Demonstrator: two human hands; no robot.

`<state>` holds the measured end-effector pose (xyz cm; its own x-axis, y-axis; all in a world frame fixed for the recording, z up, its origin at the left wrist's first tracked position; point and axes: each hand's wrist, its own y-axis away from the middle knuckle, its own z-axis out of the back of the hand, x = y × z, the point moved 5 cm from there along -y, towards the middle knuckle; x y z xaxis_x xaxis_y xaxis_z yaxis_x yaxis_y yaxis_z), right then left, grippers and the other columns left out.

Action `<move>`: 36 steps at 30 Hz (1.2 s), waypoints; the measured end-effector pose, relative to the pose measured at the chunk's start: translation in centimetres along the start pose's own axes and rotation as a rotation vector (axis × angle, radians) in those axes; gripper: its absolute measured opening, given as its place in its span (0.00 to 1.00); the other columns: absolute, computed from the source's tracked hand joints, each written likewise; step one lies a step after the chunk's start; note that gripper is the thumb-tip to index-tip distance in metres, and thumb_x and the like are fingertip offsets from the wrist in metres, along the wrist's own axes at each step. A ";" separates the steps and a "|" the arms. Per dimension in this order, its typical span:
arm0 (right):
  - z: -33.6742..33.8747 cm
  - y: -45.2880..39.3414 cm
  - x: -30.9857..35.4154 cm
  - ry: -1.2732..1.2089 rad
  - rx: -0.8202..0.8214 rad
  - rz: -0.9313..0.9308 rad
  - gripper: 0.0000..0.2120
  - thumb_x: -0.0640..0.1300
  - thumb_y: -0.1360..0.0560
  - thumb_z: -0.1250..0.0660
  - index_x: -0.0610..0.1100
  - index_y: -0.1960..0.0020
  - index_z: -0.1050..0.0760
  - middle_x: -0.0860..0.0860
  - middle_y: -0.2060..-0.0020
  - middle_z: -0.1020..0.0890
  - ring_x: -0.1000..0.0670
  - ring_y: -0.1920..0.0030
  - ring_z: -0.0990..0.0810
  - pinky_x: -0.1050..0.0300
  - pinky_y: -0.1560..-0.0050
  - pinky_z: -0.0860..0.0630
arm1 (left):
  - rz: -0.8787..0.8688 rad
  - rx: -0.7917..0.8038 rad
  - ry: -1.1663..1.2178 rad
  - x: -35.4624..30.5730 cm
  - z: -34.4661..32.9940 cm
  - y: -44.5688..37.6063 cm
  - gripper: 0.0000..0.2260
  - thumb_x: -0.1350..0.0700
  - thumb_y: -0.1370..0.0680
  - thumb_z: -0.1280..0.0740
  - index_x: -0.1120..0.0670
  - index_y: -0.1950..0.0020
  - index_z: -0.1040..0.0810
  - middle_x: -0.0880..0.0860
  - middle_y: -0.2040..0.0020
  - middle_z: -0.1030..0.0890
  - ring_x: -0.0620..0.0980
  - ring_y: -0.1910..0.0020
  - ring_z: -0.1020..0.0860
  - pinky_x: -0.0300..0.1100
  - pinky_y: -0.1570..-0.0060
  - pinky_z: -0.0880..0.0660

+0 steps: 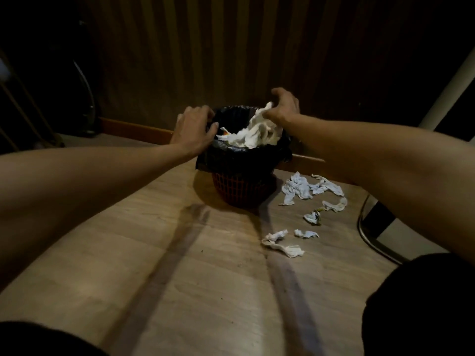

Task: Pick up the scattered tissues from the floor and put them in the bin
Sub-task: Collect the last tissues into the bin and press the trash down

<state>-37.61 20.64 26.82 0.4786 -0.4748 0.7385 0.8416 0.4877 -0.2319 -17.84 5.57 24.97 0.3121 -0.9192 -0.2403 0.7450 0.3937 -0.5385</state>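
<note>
Bare floor (180, 265) nearest; left hand (194, 131) grips bin (239, 191) rim, right hand (284, 106) clutches tissues (257, 129) over it, more tissues (305, 188) beside

bin (241, 191) rim's left edge hidden under left hand (194, 131); right hand (284, 107) fingertips buried in tissue wad (254, 132); far-left corner too dark.

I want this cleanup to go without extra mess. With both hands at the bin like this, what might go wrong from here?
1. The white tissue wad under the right hand is piled above the rim of the red mesh bin, so pieces may spill out.
2. The left hand presses the black bin liner at the rim; the bin might tip.
3. The scattered white tissues on the wooden floor lie close to the bin and could be missed in the dim light.
</note>
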 end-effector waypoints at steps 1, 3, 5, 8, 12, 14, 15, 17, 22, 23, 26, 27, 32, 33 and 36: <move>-0.1 -0.2 -0.2 0.003 0.004 0.008 0.35 0.38 0.30 0.26 0.47 0.25 0.35 0.45 0.27 0.34 0.43 0.27 0.34 0.49 0.27 0.34 | -0.022 0.009 -0.003 -0.1 0.0 0.3 0.14 0.48 0.21 0.38 0.54 0.41 0.25 0.56 0.45 0.20 0.59 0.43 0.26 0.55 0.42 0.30; 0.0 -0.3 -0.6 0.007 0.013 0.016 0.34 0.39 0.29 0.27 0.46 0.26 0.34 0.45 0.27 0.33 0.43 0.27 0.33 0.49 0.27 0.33 | -0.057 0.026 0.017 -0.4 -0.4 0.8 0.14 0.48 0.21 0.38 0.54 0.41 0.25 0.55 0.45 0.20 0.58 0.43 0.26 0.55 0.42 0.29; 0.5 -0.2 -1.1 0.026 0.008 0.020 0.31 0.41 0.28 0.28 0.45 0.27 0.33 0.45 0.29 0.31 0.44 0.29 0.32 0.49 0.29 0.31 | -0.127 0.054 0.034 -1.1 -1.0 1.5 0.13 0.48 0.21 0.37 0.54 0.41 0.25 0.55 0.46 0.20 0.57 0.44 0.26 0.53 0.43 0.29; 2.0 0.1 -2.6 0.072 -0.021 -0.004 0.29 0.40 0.28 0.29 0.44 0.29 0.32 0.44 0.31 0.30 0.44 0.31 0.30 0.47 0.32 0.28 | -0.303 0.126 0.024 -2.7 -2.6 2.7 0.14 0.49 0.21 0.37 0.55 0.39 0.26 0.55 0.45 0.21 0.55 0.43 0.26 0.51 0.45 0.29; 4.3 0.7 -6.3 0.158 -0.003 -0.048 0.28 0.41 0.29 0.27 0.45 0.31 0.29 0.44 0.32 0.29 0.44 0.33 0.28 0.48 0.35 0.26 | -0.469 0.191 0.011 -5.4 -4.9 3.4 0.15 0.47 0.22 0.37 0.55 0.40 0.27 0.55 0.45 0.22 0.54 0.44 0.27 0.49 0.45 0.28; 5.5 1.2 -8.8 0.195 -0.002 -0.069 0.26 0.40 0.29 0.28 0.46 0.32 0.29 0.44 0.33 0.28 0.44 0.34 0.27 0.49 0.37 0.24 | -0.551 0.225 0.008 -7.1 -5.9 3.7 0.15 0.46 0.21 0.39 0.54 0.40 0.28 0.55 0.46 0.23 0.53 0.45 0.27 0.49 0.46 0.27; 6.1 1.5 -9.9 0.218 -0.009 -0.078 0.26 0.39 0.29 0.28 0.46 0.32 0.29 0.44 0.33 0.28 0.44 0.34 0.26 0.50 0.38 0.24 | -0.591 0.240 0.010 -8.0 -6.4 3.9 0.15 0.45 0.21 0.39 0.54 0.40 0.28 0.54 0.46 0.24 0.52 0.45 0.28 0.49 0.46 0.27; 7.0 2.0 -12.1 0.274 -0.010 -0.102 0.25 0.37 0.28 0.29 0.44 0.33 0.28 0.44 0.35 0.26 0.44 0.36 0.25 0.53 0.42 0.23 | -0.670 0.273 0.024 -9.9 -7.6 4.6 0.16 0.45 0.21 0.39 0.54 0.39 0.28 0.54 0.45 0.24 0.52 0.44 0.28 0.48 0.44 0.27; 8.1 2.9 -17.3 0.407 0.097 -0.203 0.21 0.35 0.27 0.29 0.43 0.36 0.27 0.45 0.41 0.23 0.48 0.48 0.22 0.59 0.55 0.24 | -0.713 0.399 0.085 -14.0 -11.5 6.5 0.18 0.42 0.21 0.40 0.51 0.38 0.29 0.52 0.42 0.24 0.50 0.43 0.28 0.48 0.45 0.25; 8.1 3.0 -18.3 0.435 0.138 -0.222 0.21 0.36 0.27 0.28 0.43 0.36 0.27 0.45 0.42 0.23 0.48 0.48 0.23 0.58 0.56 0.24 | -0.711 0.450 0.078 -14.7 -12.6 6.8 0.19 0.42 0.21 0.39 0.52 0.36 0.29 0.53 0.40 0.25 0.51 0.42 0.28 0.48 0.43 0.26; 7.9 3.3 -21.1 0.569 0.247 -0.255 0.22 0.40 0.27 0.27 0.43 0.35 0.28 0.44 0.39 0.25 0.45 0.44 0.22 0.57 0.53 0.24 | -0.680 0.722 0.015 -16.1 -16.6 8.2 0.30 0.44 0.22 0.35 0.54 0.24 0.39 0.56 0.30 0.32 0.55 0.34 0.29 0.46 0.37 0.30; 7.7 3.4 -22.1 0.614 0.299 -0.268 0.22 0.40 0.28 0.27 0.43 0.36 0.27 0.43 0.38 0.25 0.44 0.44 0.22 0.56 0.53 0.24 | -0.676 0.812 -0.010 -16.3 -18.1 8.8 0.35 0.46 0.23 0.33 0.54 0.22 0.44 0.57 0.27 0.35 0.56 0.32 0.31 0.47 0.36 0.31; 6.2 4.0 -27.2 0.813 0.529 -0.295 0.28 0.43 0.30 0.24 0.40 0.32 0.28 0.42 0.37 0.25 0.42 0.41 0.22 0.48 0.41 0.21 | -0.703 1.197 -0.145 -15.3 -25.0 12.2 0.48 0.53 0.28 0.25 0.41 0.21 0.58 0.56 0.22 0.45 0.59 0.26 0.36 0.50 0.31 0.32; 5.8 4.0 -28.2 0.827 0.559 -0.290 0.29 0.43 0.29 0.24 0.41 0.31 0.28 0.42 0.36 0.26 0.41 0.39 0.23 0.47 0.40 0.22 | -0.698 1.229 -0.132 -15.3 -26.0 12.9 0.47 0.52 0.28 0.25 0.41 0.21 0.56 0.56 0.23 0.43 0.59 0.27 0.35 0.51 0.32 0.31; 4.9 3.9 -30.2 0.840 0.636 -0.272 0.30 0.42 0.27 0.26 0.42 0.28 0.31 0.42 0.32 0.28 0.41 0.36 0.25 0.50 0.39 0.23 | -0.669 1.272 -0.055 -16.0 -28.3 14.2 0.40 0.50 0.27 0.26 0.42 0.22 0.46 0.56 0.26 0.38 0.59 0.33 0.29 0.47 0.37 0.30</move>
<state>-50.00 40.53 6.69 0.5174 -0.8557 -0.0094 0.7776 0.4656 0.4226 -28.95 26.17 -1.69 -0.3001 -0.9351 -0.1886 0.7604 -0.3538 0.5446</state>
